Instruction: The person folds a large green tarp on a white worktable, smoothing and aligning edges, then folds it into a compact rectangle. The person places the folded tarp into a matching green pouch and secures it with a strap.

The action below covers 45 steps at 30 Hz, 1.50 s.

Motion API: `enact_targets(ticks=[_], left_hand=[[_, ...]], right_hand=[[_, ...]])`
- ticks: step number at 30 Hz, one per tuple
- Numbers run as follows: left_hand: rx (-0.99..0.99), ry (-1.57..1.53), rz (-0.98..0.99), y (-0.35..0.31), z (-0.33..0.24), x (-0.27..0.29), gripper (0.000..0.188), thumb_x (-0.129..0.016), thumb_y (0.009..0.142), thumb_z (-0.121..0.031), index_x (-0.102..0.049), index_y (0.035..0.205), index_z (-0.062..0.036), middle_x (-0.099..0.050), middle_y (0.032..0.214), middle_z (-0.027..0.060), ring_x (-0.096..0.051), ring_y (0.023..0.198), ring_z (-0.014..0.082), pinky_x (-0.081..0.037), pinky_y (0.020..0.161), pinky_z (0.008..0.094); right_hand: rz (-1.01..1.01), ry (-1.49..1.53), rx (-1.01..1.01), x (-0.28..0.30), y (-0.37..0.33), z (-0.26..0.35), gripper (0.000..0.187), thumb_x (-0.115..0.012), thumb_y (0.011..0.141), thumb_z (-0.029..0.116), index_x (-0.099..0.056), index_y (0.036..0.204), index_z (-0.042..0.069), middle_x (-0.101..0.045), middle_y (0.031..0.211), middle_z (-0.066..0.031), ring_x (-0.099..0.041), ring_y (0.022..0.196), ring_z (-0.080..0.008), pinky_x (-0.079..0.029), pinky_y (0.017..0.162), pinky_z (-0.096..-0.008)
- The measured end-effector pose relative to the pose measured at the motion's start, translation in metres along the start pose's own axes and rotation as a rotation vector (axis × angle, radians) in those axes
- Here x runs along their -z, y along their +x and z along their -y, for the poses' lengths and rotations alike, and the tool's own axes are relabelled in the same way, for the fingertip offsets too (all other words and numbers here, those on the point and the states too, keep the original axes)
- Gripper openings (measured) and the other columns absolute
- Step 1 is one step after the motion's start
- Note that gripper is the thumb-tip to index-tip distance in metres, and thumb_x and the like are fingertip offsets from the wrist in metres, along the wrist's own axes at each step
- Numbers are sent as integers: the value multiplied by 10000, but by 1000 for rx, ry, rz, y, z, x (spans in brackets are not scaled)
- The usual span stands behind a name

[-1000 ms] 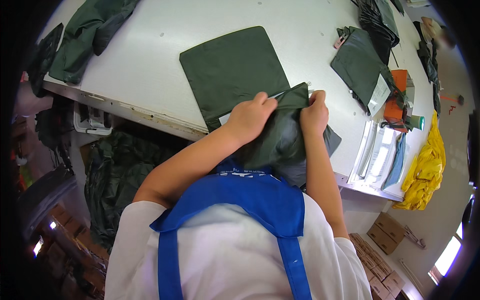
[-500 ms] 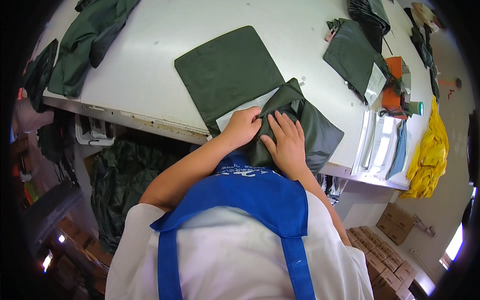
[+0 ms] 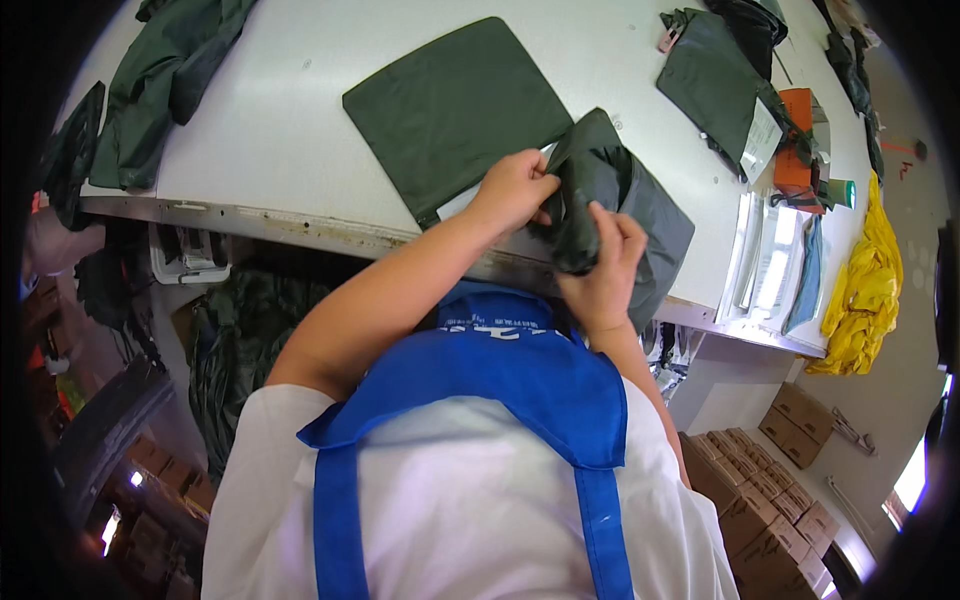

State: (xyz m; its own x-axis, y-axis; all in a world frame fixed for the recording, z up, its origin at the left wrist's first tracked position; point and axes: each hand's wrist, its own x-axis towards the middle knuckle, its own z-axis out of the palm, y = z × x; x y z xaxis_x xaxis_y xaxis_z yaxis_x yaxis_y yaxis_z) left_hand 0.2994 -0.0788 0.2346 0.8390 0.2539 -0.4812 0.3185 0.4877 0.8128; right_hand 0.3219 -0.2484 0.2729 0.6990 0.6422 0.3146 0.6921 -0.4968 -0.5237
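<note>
Dark green, slightly shiny folded fabric (image 3: 662, 222) sits at the table's near edge, its upper part rolled up in folds between my hands. My left hand (image 3: 512, 192) pinches the left edge of the folds, fingers closed. Bent fingers of my right hand (image 3: 606, 262) grip the right side of the same roll, the thumb hidden beneath it. Just beyond my left hand lies a flat, squarish dark green fabric pouch (image 3: 455, 115). A strip of white paper (image 3: 458, 204) shows at its near edge, partly covered by my left hand.
On the white table (image 3: 280, 130), green garments (image 3: 165, 95) lie at left. Another green pouch (image 3: 708, 82), an orange box (image 3: 795, 130) and papers (image 3: 768, 262) are at right. Yellow fabric (image 3: 865, 290) hangs beyond the right edge; cardboard boxes (image 3: 765, 510) stand below.
My hands have lifted the near fabric's edge and bunched it into a roll. My left hand has moved up and right; my right hand has turned from lying flat to gripping.
</note>
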Motion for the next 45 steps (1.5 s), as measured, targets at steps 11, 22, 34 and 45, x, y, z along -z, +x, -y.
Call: enact_targets(ticks=[11,22,34,45], left_hand=[[165,388,124,-30,-2,8,162,-625,767,-52,-503,807,47,-637,709,161,-680,586,206,-555,491,296],[-26,291,106,-49,-3,22,89,-576,821,-31,-496,793,-3,-602,639,78,-593,518,118,-464,447,246],[-9,271,152,-61,-3,29,130,-578,812,-16,-452,780,-17,-594,654,86,-591,527,128,-452,436,254],[-27,406,67,-64,-4,45,110,-599,793,-49,-496,808,-16,-586,612,61,-581,503,113,-440,444,243]], right_hand=[[58,237,-226,5,9,-9,460,-659,637,-25,-615,1076,107,-594,1019,-104,-559,998,-289,-461,848,-347],[849,5,63,-12,46,-26,590,-682,642,68,-499,1202,67,-503,1055,-183,-520,1020,-354,-452,871,-398],[725,-217,158,-40,43,1,218,-680,721,59,-530,878,48,-569,877,-126,-609,813,-308,-486,697,-398],[812,-172,11,-42,39,12,377,-746,677,151,-521,956,33,-558,868,-93,-608,757,-247,-479,650,-371]])
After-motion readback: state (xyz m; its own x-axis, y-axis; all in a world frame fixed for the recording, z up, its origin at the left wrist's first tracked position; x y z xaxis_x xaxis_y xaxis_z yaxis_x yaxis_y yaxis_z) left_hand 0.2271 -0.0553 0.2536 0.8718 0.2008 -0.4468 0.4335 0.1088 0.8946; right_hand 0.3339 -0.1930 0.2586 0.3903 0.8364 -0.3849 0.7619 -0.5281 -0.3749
